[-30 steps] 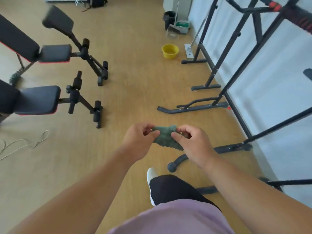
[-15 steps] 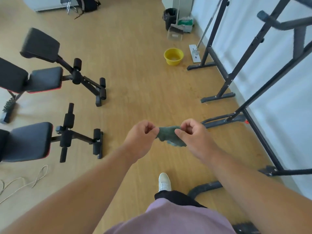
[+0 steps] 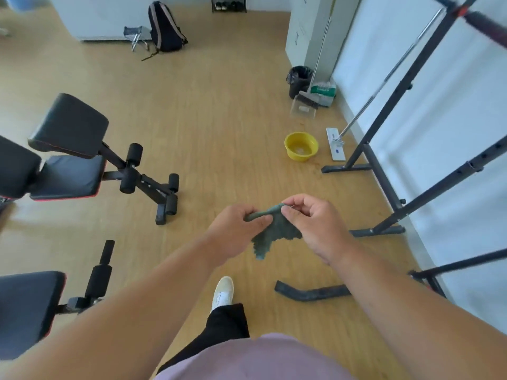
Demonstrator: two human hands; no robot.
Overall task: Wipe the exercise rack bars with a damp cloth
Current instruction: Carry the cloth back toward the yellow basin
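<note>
We stand on the floor (image 3: 219,119) beside the rack (image 3: 406,215), its bars unwiped. Left hand (image 3: 236,229) and right hand (image 3: 315,226) pinch the cloth (image 3: 274,234) by its top edge, fingers clenched on it. It hangs between them; we would fold it into a pad before touching a bar.
</note>
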